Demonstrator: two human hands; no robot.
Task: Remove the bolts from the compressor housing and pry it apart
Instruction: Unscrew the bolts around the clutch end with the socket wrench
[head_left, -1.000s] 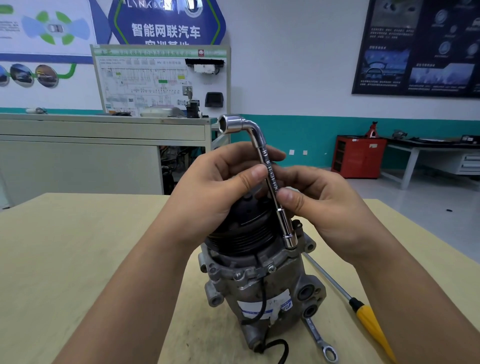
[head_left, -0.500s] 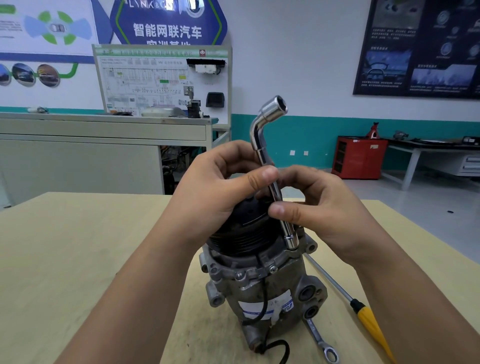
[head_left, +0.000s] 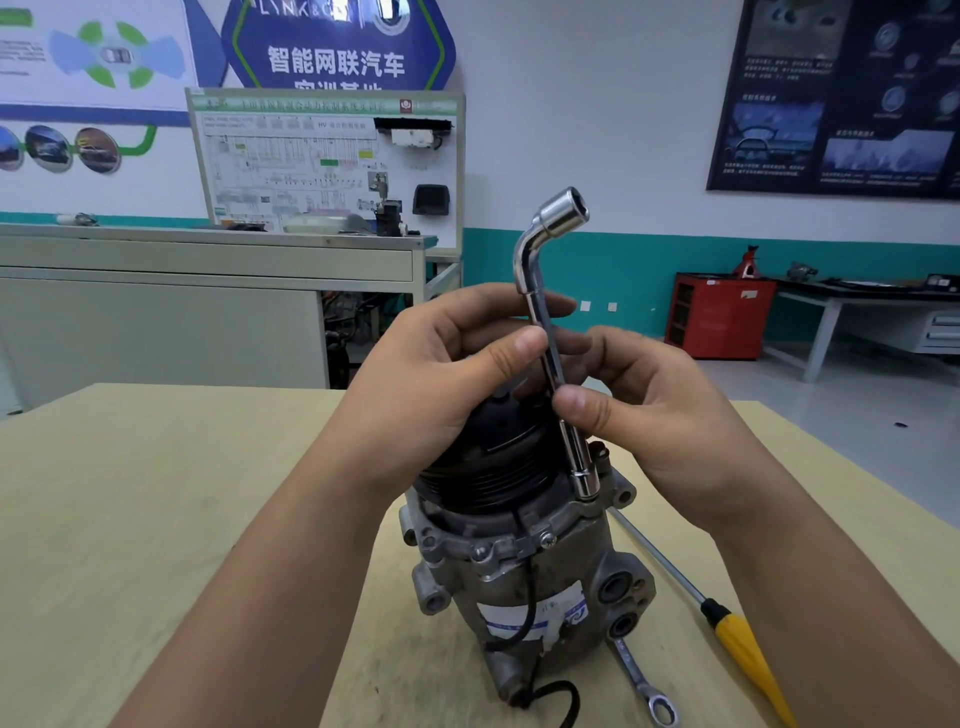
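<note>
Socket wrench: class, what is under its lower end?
The socket wrench stands with its lower socket on the rim of the compressor housing. Any bolt head inside that socket is covered.

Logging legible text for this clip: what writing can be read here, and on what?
"智能网联汽车": blue wall sign.
"LYNK&C", faint, partly cut off: same sign's top edge.
"HV": white wiring-diagram board.
Sign's second line: half hidden by the board, unreadable.
Sticker on the compressor, dark poster, board's small print: too blurred to read.
</note>
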